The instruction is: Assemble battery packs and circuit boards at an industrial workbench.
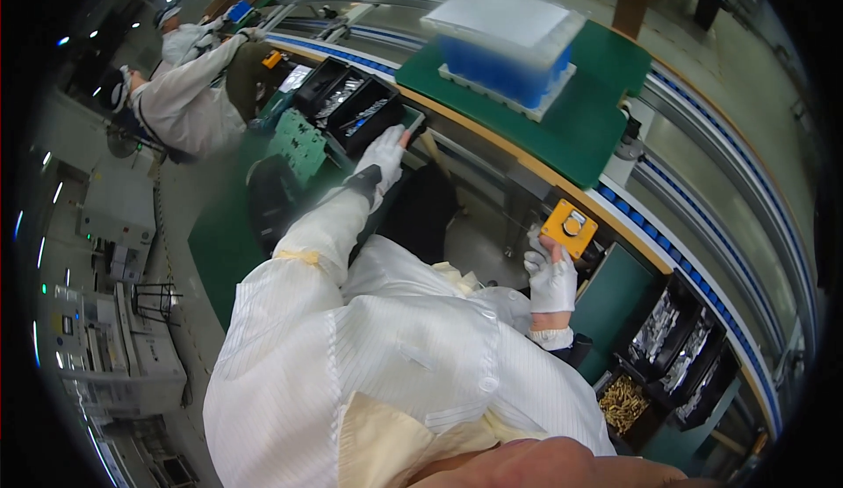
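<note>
My left hand point(383, 156), in a white glove with bare fingertips, reaches out with fingers extended beside the near end of two black bins point(367, 121). The bins hold small silvery parts; whether the hand touches their edge I cannot tell. On the right, my right hand point(552, 283), gloved the same way, is at a yellow control box point(570, 227) with a round button, fixed by the conveyor edge. Its fingers are apart and slightly bent, the thumb at the box's near corner. Neither hand visibly holds anything.
A blue bin with a white cover point(499, 45) stands on a green board point(421, 74) over the conveyor. At right are black bins of silvery parts point(685, 348) and a box of brass-coloured pieces point(623, 404). Two co-workers sit at the upper left, near a green perforated sheet point(299, 144).
</note>
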The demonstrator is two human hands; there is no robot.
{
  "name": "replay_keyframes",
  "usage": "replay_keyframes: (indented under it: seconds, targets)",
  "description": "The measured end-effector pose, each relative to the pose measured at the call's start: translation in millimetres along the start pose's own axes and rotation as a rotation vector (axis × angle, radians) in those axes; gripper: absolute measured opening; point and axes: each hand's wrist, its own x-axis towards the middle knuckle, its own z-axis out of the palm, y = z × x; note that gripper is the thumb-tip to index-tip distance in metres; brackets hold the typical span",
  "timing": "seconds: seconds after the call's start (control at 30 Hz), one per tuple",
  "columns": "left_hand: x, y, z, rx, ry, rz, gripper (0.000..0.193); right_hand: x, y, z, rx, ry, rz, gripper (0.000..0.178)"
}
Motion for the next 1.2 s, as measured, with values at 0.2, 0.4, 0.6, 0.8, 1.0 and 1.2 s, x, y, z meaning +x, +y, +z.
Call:
replay_keyframes:
  seconds: [0.2, 0.4, 0.6, 0.8, 1.0, 1.2]
  targets:
    - [-1.4, 1.2, -2.4, 0.021, -0.064, -0.053, 0.070, -1.2, -3.2, 4.8, -0.005, 0.019, 0.030, 0.037]
    - [1.9, 2.0, -0.1, 0.011, 0.007, 0.003, 0.069, 0.7, 1.4, -3.6, 0.054, 0.011, 0.037, 0.038]
    - [-1.8, 3.1, -5.3, 0.039, 0.025, 0.023, 0.072, -2.5, -2.0, 3.5, 0.021, 0.037, 0.022, 0.038]
    - [-0.1, 1.0, -0.4, 0.031, 0.047, 0.042, 0.073, 0.8, 1.0, -3.8, 0.064, -0.006, 0.024, 0.040]
    - [-2.2, -3.8, 6.0, 0.050, 0.053, 0.041, 0.076, 0.1, 0.0, -1.3, 0.049, 0.006, 0.023, 0.039]
    - [-1.9, -2.7, 4.8, 0.045, 0.055, 0.045, 0.075, -0.3, 0.2, -1.6, 0.058, 0.007, 0.029, 0.039]
